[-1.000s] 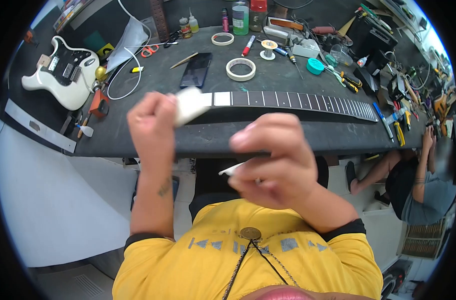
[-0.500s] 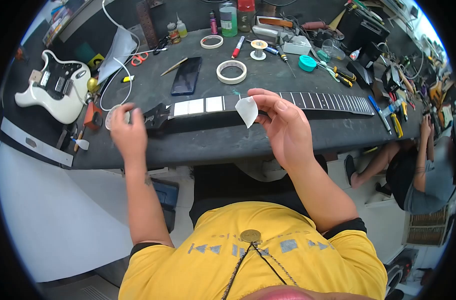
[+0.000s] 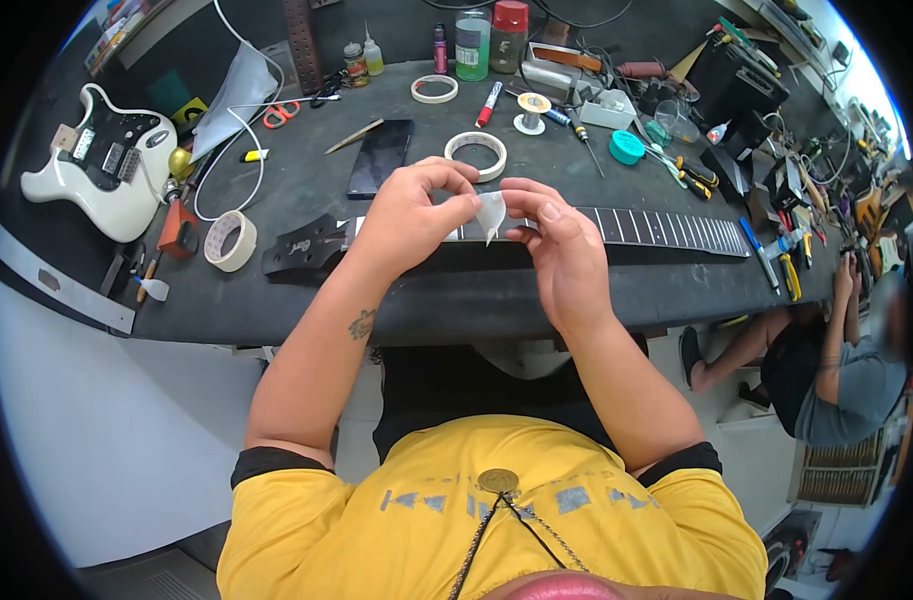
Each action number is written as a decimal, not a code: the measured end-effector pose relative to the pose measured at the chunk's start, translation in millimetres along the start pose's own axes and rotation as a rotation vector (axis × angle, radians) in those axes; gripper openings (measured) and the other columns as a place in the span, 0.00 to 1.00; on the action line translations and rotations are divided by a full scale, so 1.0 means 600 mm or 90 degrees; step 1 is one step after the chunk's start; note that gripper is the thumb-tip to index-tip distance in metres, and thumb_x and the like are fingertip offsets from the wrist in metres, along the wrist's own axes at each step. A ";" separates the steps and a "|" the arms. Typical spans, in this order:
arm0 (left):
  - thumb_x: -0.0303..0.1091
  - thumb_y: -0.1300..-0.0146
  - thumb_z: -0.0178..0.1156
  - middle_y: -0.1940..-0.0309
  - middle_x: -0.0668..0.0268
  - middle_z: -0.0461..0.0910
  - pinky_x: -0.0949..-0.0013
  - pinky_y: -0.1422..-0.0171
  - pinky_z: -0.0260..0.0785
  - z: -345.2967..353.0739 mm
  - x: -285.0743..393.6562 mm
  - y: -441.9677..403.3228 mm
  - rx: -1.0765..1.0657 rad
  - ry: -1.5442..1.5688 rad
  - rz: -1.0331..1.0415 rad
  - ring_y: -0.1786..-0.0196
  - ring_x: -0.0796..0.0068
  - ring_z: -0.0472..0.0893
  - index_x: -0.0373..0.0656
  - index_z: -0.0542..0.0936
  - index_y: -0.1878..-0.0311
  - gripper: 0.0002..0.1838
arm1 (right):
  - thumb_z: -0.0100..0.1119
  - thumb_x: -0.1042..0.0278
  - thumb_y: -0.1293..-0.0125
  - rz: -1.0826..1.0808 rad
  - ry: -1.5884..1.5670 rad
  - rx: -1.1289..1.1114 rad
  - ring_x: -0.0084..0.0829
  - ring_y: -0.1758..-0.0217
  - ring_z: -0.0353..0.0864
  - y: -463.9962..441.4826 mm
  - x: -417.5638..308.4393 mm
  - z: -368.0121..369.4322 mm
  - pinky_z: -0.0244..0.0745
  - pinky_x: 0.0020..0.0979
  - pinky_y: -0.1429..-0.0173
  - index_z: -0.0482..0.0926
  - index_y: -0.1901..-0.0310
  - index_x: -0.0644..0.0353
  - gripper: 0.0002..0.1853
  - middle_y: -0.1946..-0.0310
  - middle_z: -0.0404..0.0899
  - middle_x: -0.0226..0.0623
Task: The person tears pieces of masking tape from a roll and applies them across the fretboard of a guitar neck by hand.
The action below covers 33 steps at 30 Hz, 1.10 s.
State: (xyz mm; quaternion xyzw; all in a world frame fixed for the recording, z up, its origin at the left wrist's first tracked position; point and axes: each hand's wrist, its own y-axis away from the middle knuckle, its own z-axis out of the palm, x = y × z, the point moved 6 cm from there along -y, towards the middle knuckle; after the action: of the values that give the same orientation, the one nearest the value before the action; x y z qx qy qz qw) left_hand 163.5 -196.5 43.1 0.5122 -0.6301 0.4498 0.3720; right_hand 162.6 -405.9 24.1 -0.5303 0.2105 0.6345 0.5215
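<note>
A short torn piece of masking tape (image 3: 491, 216) hangs between my two hands above a guitar neck (image 3: 667, 232). My left hand (image 3: 409, 215) pinches its left edge with thumb and forefinger. My right hand (image 3: 565, 245) grips its other edge, fingers curled. The neck lies lengthwise on the dark bench, its black headstock (image 3: 307, 248) to the left; both hands cover part of the fretboard. A roll of masking tape (image 3: 231, 241) is beside the headstock, and another tape roll (image 3: 476, 157) lies just behind my hands.
A white guitar body (image 3: 102, 165) rests at the left. Behind the neck are a phone (image 3: 381, 160), red-handled scissors (image 3: 281, 114) and a solder spool (image 3: 532, 113). Pliers and screwdrivers crowd the right side. Another person (image 3: 827, 360) sits at the far right.
My left hand has left the tape roll at the left and moved right to the torn piece. The right hand still holds the piece. The view has shifted slightly.
</note>
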 end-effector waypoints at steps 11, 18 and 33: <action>0.32 0.25 0.69 0.26 0.58 0.88 0.60 0.25 0.77 -0.018 -0.051 -0.070 -0.169 -0.072 -0.033 0.34 0.67 0.86 0.32 0.90 0.58 0.10 | 0.80 0.75 0.39 -0.326 0.772 -0.036 0.52 0.31 0.84 -0.004 -0.023 0.023 0.82 0.50 0.28 0.89 0.36 0.59 0.27 0.29 0.84 0.45; 0.33 0.23 0.70 0.29 0.55 0.89 0.60 0.23 0.76 -0.019 -0.060 -0.072 -0.201 -0.056 -0.048 0.33 0.66 0.86 0.33 0.90 0.57 0.11 | 0.84 0.77 0.40 -0.430 0.788 -0.073 0.47 0.37 0.85 -0.013 0.014 0.033 0.82 0.47 0.35 0.95 0.50 0.53 0.16 0.40 0.90 0.34; 0.31 0.20 0.69 0.36 0.53 0.93 0.60 0.34 0.83 -0.012 -0.071 -0.074 -0.194 -0.143 -0.099 0.41 0.66 0.91 0.29 0.89 0.53 0.11 | 0.83 0.77 0.49 -0.397 0.765 -0.071 0.45 0.43 0.85 -0.014 0.020 0.024 0.80 0.46 0.40 0.94 0.57 0.52 0.17 0.47 0.89 0.32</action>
State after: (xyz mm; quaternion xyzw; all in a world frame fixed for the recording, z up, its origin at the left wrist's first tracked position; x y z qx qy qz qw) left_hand 215.5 -179.4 14.3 0.5440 -0.6869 0.2589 0.4064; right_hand 164.9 -385.7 21.1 -0.8526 0.2682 0.0598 0.4446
